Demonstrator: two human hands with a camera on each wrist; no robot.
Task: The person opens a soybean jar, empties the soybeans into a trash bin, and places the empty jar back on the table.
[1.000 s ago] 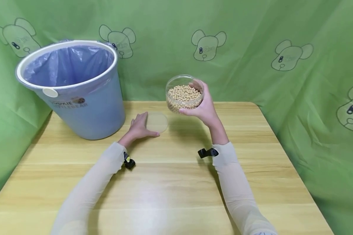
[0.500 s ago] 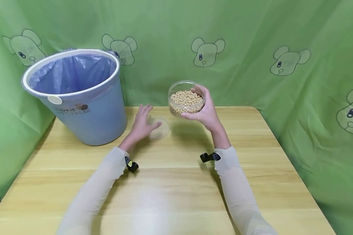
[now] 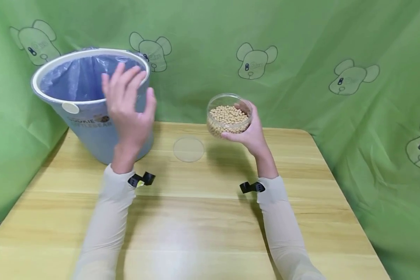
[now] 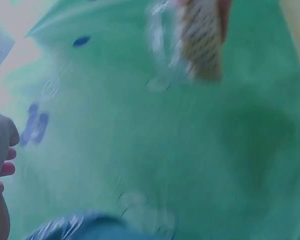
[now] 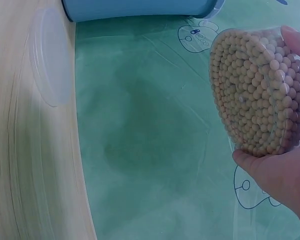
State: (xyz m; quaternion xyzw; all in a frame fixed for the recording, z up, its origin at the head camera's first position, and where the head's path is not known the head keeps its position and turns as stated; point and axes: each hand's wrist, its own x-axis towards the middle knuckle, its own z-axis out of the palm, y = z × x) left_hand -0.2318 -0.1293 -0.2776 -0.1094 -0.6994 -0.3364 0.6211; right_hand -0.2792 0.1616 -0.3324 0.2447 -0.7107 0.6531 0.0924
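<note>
My right hand (image 3: 250,130) grips a clear round plastic jar (image 3: 229,115) by its side, raised above the table. Pale soybeans (image 5: 247,92) fill its lower part, and no lid covers its mouth. The clear round lid (image 3: 188,149) lies flat on the tabletop between my hands. Raised in front of the blue trash bin (image 3: 98,134), my left hand (image 3: 127,105) has its fingers spread and holds nothing. In the head view its fingertips overlap the bin's rim.
The bin stands at the back left of the wooden table (image 3: 210,217), lined with a blue plastic bag (image 3: 73,77). A green curtain (image 3: 203,46) with printed bear heads closes in the back and both sides.
My left hand has come away from the lid, moving up and left to the front of the bin. The lid now lies uncovered. My right hand still holds the jar in nearly the same place.
</note>
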